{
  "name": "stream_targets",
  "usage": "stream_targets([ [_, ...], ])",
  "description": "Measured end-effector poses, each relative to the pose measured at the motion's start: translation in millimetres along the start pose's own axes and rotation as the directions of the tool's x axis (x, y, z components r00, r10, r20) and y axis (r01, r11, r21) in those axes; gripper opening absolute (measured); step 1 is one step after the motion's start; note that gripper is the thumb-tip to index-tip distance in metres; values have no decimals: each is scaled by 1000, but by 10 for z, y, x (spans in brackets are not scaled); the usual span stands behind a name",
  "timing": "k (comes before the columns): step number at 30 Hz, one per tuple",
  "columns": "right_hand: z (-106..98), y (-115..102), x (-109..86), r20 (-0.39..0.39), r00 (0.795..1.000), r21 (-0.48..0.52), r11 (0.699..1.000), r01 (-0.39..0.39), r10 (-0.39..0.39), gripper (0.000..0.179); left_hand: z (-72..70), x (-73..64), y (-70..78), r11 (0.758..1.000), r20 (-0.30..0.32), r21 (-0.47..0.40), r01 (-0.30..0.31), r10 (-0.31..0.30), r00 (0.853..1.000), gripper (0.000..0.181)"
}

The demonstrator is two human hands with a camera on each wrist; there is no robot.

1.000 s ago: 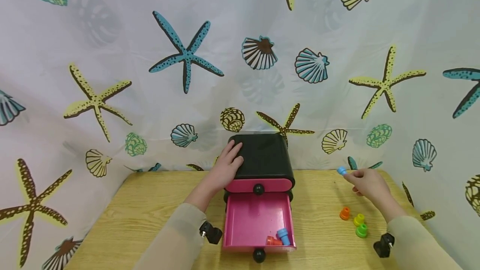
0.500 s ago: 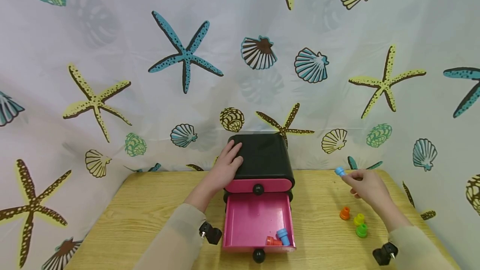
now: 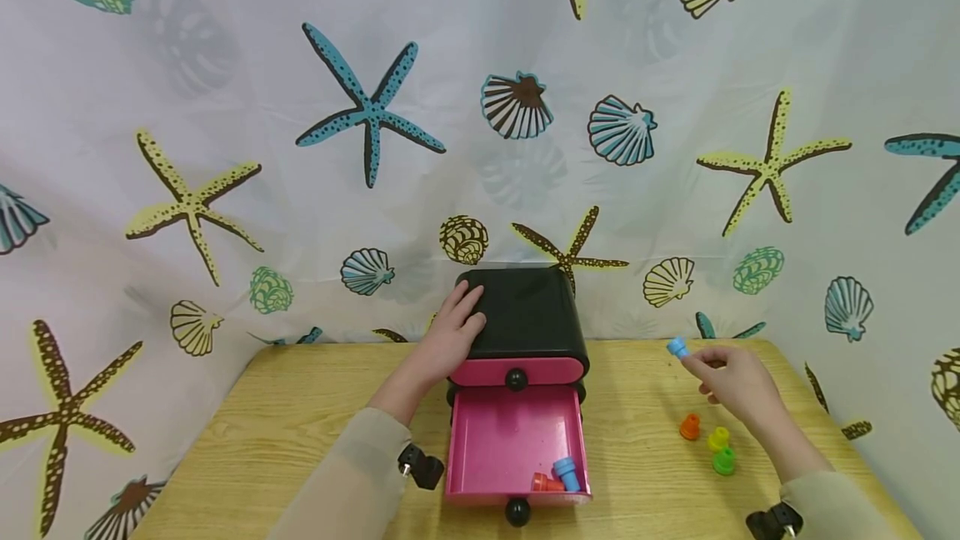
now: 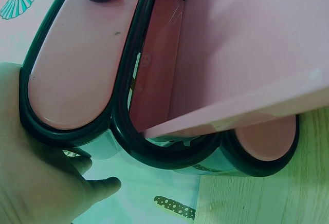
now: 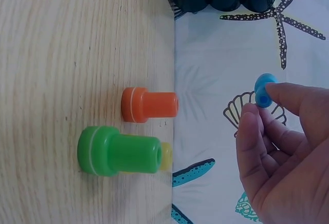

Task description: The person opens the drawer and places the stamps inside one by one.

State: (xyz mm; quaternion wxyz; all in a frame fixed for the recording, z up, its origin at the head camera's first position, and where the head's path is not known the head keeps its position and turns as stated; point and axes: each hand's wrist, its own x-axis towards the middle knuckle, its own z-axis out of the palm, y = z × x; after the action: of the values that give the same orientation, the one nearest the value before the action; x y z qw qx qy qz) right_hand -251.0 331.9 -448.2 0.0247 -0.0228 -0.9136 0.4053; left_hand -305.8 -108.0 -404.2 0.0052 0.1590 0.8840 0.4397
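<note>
My left hand [image 3: 448,342] rests with extended fingers on the top left edge of a small black cabinet [image 3: 528,311] with pink drawers. Its lower drawer [image 3: 487,440] is pulled out and has a red stamp [image 3: 545,482] and a blue stamp [image 3: 567,475] lying in its front right corner. Off to the right, my right hand [image 3: 738,377] pinches another small blue toy stamp [image 3: 678,347] between thumb and fingertips, above the table. The right wrist view shows this blue stamp [image 5: 264,89] at the fingertips, its narrow end towards the camera.
Orange [image 3: 690,427], yellow [image 3: 718,439] and green [image 3: 723,462] stamps stand close together on the wooden table [image 3: 315,415], below my right hand. The upper drawer [image 3: 551,370] is closed. A patterned curtain [image 3: 450,190] hangs behind the table and along its sides.
My right hand has drifted slightly left and down with the blue stamp in its fingers. The left hand, the cabinet and the other stamps stay where they were.
</note>
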Motion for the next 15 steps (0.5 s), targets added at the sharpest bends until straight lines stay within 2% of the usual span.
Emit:
stream_targets([
  [7, 13, -45, -66, 0, 1000, 7, 1000, -7, 7, 56, 0, 9, -10, 1000, 5, 0, 1, -1, 1000, 64],
  [13, 23, -78, -142, 4, 1000, 7, 1000, -16, 16, 57, 3, 55, -87, 1000, 5, -6, -15, 15, 1000, 66],
  [15, 31, -88, -165, 8, 1000, 17, 1000, -16, 16, 55, 7, 69, -105, 1000, 12, 4, -2, 2, 1000, 66],
])
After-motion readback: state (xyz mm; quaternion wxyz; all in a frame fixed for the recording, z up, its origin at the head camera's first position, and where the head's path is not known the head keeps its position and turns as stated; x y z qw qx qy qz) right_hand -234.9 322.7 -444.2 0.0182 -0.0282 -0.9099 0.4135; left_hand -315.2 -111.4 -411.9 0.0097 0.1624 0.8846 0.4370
